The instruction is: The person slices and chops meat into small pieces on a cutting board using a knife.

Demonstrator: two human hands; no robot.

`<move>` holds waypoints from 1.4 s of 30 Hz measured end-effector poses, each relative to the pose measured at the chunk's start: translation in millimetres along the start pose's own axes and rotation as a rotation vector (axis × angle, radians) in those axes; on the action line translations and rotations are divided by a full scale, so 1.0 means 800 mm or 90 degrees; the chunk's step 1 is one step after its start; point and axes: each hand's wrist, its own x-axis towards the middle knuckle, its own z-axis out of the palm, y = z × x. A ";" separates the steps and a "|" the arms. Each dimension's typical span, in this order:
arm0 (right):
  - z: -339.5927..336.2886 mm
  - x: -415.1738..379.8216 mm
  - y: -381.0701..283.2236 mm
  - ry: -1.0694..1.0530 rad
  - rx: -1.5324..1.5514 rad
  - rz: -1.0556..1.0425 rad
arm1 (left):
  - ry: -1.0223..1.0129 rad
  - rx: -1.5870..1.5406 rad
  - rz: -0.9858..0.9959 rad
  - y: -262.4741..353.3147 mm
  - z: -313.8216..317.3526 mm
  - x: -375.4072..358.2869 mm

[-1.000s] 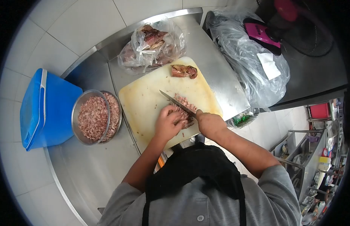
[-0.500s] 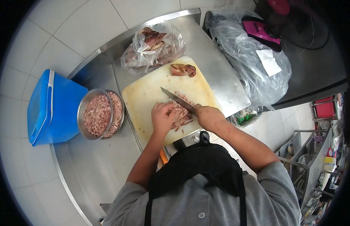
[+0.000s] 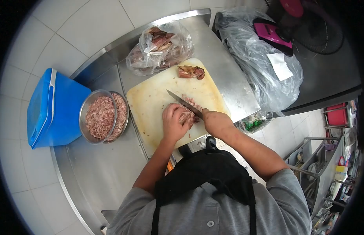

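My right hand (image 3: 215, 123) is wrapped round the handle of a kitchen knife (image 3: 183, 102), whose blade slants up and left across a pile of cut meat (image 3: 194, 102). My left hand (image 3: 174, 122) lies curled over the meat strips on the near side of the blade, gathering them under its fingers. All this rests on a worn white cutting board (image 3: 144, 102). Near the board's far edge sits an uncut chunk of browned meat (image 3: 191, 72), apart from both hands.
Bowls of diced meat (image 3: 100, 117) stand left of the board, beside a blue cooler (image 3: 66, 111). Behind the board lies a plastic bag of meat (image 3: 160, 49). A large clear plastic bag (image 3: 260, 62) is at the right, on a dark surface. The counter (image 3: 99, 168) is steel.
My left hand has shifted slightly right and inward, covering more of the cut strips and closing over them. The knife and my right hand have hardly moved.
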 end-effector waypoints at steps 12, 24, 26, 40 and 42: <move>-0.035 -0.059 -0.023 0.020 -0.016 0.039 | 0.028 -0.052 0.100 -0.007 -0.009 0.019; -0.009 -0.024 -0.029 -0.052 -0.032 0.032 | 0.007 -0.044 0.075 -0.016 0.004 0.016; 0.010 -0.010 -0.025 -0.042 -0.033 0.015 | -0.014 -0.023 0.056 -0.016 0.006 0.016; -0.012 -0.032 0.011 0.057 0.065 0.068 | 0.076 0.009 -0.084 -0.032 -0.017 0.050; -0.017 -0.036 0.015 0.073 0.072 0.076 | 0.033 0.018 -0.132 -0.045 -0.008 0.074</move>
